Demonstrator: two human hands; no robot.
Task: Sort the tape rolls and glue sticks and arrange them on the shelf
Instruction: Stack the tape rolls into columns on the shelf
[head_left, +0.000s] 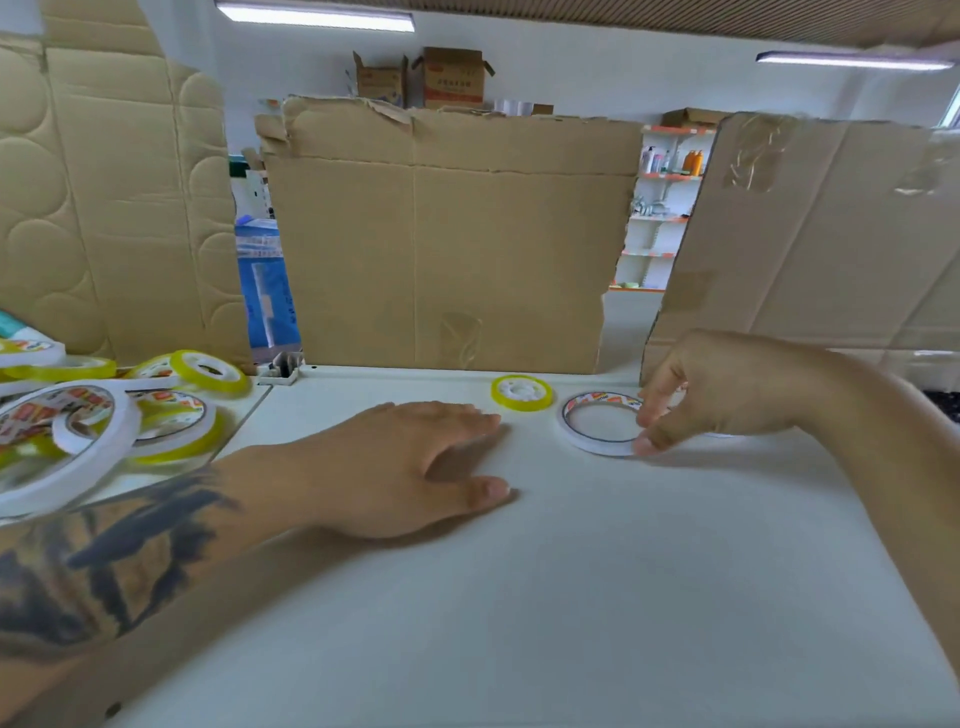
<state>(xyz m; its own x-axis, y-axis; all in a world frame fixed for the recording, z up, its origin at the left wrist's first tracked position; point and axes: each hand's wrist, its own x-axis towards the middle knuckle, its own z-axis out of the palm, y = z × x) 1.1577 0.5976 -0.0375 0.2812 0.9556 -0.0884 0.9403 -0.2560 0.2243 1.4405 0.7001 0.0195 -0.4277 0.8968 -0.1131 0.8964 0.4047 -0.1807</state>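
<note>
From the head view, my right hand (711, 395) pinches the white tape roll (597, 423) lying flat on the surface (571, 597), beside the yellow roll (521, 393). My left hand (410, 467) rests flat, fingers straight. I'd keep the roll flat and align it with its neighbour.

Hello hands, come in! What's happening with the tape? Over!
Left hand flat on shelf, empty. Right hand pinching white tape roll, lying flat. Small yellow tape roll just beside it.

Bright ceiling tube lights (314, 15), soft shadows, wide-angle bending, blurred edges.
</note>
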